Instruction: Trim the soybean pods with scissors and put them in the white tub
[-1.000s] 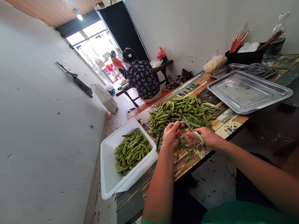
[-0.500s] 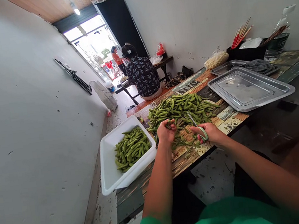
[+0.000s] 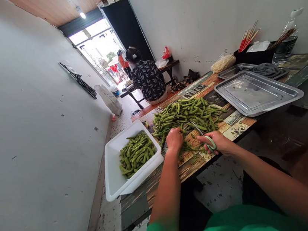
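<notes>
Pod pile [image 3: 184,108] lying just off the left hand [image 3: 175,139], at its one o'clock

With twelve pointing away from the person, the table [image 3: 135,213] is running from eight to two; the white tub [image 3: 111,158] is sitting at the left hand's nine o'clock, apart from it, with loose green pods [image 3: 136,153] lying inside; the pod pile is spreading over the table, its long axis running roughly nine to three, its single pods pointing many ways. The left hand is the nearer one, resting by the pile's near edge; its back is facing the camera and its fingers are hiding beneath, so whether they are gripping a pod, or touching the pile at all, I cannot tell; the right hand [image 3: 219,141] is lying at the left hand's four o'clock, with the pile sitting at its own eleven; it is holding the scissors [image 3: 213,144] by their pale green handles, the blades pointing to eleven, toward the pile's near edge; whether their tips are touching pods is not showing clearly; small green scraps [image 3: 194,147] are lying scattered between the hands.
</notes>
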`<state>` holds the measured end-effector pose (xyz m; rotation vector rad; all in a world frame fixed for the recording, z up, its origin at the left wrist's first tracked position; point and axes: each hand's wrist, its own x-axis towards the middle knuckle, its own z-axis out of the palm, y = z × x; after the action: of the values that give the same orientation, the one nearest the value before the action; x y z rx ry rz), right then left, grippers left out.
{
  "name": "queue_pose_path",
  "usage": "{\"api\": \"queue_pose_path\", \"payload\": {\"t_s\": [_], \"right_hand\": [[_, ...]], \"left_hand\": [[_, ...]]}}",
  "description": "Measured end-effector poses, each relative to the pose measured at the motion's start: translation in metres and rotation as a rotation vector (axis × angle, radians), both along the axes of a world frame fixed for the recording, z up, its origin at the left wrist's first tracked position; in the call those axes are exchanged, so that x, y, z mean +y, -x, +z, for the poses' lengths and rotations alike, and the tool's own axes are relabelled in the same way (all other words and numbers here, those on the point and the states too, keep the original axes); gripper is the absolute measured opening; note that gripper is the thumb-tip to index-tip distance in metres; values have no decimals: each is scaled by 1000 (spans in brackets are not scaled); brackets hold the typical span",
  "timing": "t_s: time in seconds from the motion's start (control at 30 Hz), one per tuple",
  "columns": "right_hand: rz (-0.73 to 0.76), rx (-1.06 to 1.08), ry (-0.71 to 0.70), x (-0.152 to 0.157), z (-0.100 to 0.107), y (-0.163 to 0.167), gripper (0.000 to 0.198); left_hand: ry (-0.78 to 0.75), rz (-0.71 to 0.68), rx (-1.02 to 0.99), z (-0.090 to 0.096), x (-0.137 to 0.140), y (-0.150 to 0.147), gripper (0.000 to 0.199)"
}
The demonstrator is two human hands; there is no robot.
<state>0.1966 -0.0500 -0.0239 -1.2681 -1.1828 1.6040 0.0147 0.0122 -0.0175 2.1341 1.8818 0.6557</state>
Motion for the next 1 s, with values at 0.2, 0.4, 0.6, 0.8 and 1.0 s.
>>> {"api": "queue_pose_path", "payload": {"t_s": [0.2, 0.4, 0.6, 0.8, 1.0], "right_hand": [[67, -25, 33, -4, 9, 4, 45], [195, -79, 50, -5, 12, 4, 44], [150, -122, 9, 3, 9, 5, 48], [110, -241, -40, 4, 11, 3, 47], [96, -285, -60, 1, 13, 3, 47]], "left_hand": [[-7, -37, 26, 1, 2, -1, 13], [-64, -57, -240, 4, 5, -2, 19], [96, -247, -493, 8, 0, -5, 28], [225, -267, -597, 14, -6, -5, 32], [306, -289, -631, 16, -7, -1, 33]]}}
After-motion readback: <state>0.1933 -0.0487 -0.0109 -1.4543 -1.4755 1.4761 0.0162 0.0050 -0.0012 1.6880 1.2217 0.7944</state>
